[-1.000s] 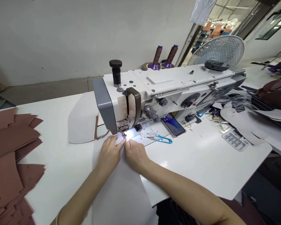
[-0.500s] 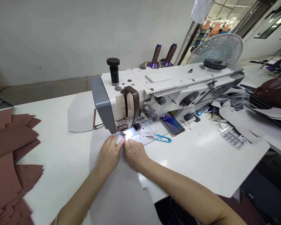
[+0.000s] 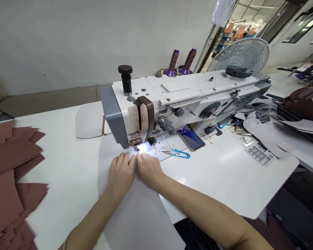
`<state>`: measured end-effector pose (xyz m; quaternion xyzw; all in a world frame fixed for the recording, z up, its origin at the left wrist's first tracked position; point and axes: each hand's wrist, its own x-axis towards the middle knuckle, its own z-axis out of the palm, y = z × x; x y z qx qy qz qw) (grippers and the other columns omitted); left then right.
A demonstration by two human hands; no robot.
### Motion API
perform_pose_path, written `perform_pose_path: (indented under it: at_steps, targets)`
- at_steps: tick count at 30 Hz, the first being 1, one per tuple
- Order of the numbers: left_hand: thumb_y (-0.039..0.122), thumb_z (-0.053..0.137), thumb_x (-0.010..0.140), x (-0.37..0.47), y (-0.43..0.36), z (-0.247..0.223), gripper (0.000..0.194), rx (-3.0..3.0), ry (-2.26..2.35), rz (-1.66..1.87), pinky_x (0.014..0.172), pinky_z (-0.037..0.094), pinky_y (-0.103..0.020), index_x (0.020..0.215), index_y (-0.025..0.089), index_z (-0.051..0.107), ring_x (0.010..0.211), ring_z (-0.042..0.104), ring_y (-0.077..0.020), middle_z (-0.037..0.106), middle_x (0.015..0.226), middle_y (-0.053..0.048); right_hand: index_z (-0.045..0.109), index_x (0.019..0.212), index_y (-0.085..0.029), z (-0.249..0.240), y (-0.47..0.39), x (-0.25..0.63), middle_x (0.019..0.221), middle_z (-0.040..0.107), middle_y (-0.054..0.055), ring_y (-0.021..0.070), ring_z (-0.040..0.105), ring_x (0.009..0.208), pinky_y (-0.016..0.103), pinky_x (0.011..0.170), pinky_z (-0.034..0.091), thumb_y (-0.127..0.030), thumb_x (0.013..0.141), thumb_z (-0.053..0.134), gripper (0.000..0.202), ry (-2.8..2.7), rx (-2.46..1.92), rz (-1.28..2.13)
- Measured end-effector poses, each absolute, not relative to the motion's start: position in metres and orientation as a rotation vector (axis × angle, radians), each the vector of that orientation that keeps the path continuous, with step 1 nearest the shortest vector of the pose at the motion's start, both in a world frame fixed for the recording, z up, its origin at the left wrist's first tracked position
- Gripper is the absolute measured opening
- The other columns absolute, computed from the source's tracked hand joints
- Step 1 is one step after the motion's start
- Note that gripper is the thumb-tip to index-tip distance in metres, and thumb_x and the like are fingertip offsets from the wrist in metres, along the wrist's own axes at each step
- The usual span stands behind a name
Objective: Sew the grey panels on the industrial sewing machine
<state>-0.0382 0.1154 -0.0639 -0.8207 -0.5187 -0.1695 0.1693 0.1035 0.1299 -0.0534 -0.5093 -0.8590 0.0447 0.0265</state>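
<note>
A large pale grey sheet (image 3: 138, 211) lies under the needle area of a white sewing machine (image 3: 187, 85) and hangs toward me. My left hand (image 3: 121, 172) presses on the sheet just in front of the presser foot, its fingers together. Right beside it, my right hand (image 3: 150, 169) grips the sheet near its edge with thumb and fingers closed. The machine's lamp lights the spot by the needle. Past the foot, a pale piece with a brown strip (image 3: 89, 121) rests on the table.
Stacked brown pieces (image 3: 5, 187) cover the left side. Blue thread snips (image 3: 181, 153) and a phone (image 3: 192, 138) lie right of the needle. Two brown thread cones (image 3: 173, 61) and a fan (image 3: 241, 53) stand behind. Scraps (image 3: 263, 132) lie at the right.
The sheet has slid forward under the foot and shifted a little, and the piece behind the machine has moved slightly away. Both hands remain close to the needle.
</note>
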Motion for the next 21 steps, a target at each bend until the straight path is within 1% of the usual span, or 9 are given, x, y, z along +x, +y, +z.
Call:
perform_pose_path:
  at_steps: [3, 10, 14, 17, 21]
  targets:
    - [0.008, 0.045, 0.082, -0.0386, 0.1161, -0.0636, 0.027, -2.299, -1.48, -0.48, 0.078, 0.046, -0.038, 0.101, 0.014, 0.063, 0.099, 0.057, -0.027, 0.065, 0.108, -0.013, 0.052, 0.095, -0.016, -0.0541, 0.129, 0.1036, 0.084, 0.058, 0.007, 0.0168, 0.054, 0.073, 0.026, 0.05, 0.03, -0.008, 0.089, 0.035, 0.019, -2.659, -1.554, 0.135]
    - [0.004, 0.039, 0.082, -0.0432, 0.1224, -0.0675, 0.034, -2.322, -1.517, -0.502, 0.087, 0.045, -0.041, 0.107, 0.012, 0.061, 0.107, 0.056, -0.028, 0.064, 0.113, -0.015, 0.051, 0.094, -0.017, -0.0526, 0.1278, 0.103, 0.083, 0.058, 0.006, 0.0166, 0.053, 0.071, 0.026, 0.05, 0.03, -0.008, 0.088, 0.037, 0.017, -2.655, -1.572, 0.15]
    - [0.008, 0.041, 0.084, -0.0386, 0.1154, -0.0683, 0.029, -2.347, -1.493, -0.502, 0.087, 0.045, -0.042, 0.105, 0.011, 0.061, 0.108, 0.056, -0.0294, 0.064, 0.113, -0.017, 0.05, 0.094, -0.017, -0.0531, 0.1285, 0.1027, 0.083, 0.058, 0.006, 0.0162, 0.053, 0.071, 0.026, 0.05, 0.029, -0.009, 0.089, 0.036, 0.017, -2.649, -1.557, 0.141]
    - [0.007, 0.042, 0.083, -0.0374, 0.1133, -0.0676, 0.029, -2.345, -1.474, -0.5, 0.086, 0.046, -0.041, 0.104, 0.01, 0.061, 0.107, 0.057, -0.0292, 0.064, 0.112, -0.016, 0.05, 0.094, -0.017, -0.0548, 0.1289, 0.1031, 0.083, 0.058, 0.006, 0.016, 0.053, 0.071, 0.026, 0.05, 0.027, -0.011, 0.09, 0.035, 0.017, -2.631, -1.546, 0.13]
    - [0.007, 0.041, 0.083, -0.0397, 0.1163, -0.0682, 0.029, -2.337, -1.469, -0.516, 0.088, 0.046, -0.041, 0.105, 0.01, 0.061, 0.108, 0.056, -0.0292, 0.063, 0.113, -0.017, 0.05, 0.096, -0.016, -0.0558, 0.1294, 0.1036, 0.083, 0.058, 0.006, 0.0162, 0.053, 0.071, 0.026, 0.051, 0.029, -0.011, 0.09, 0.035, 0.017, -2.623, -1.558, 0.144]
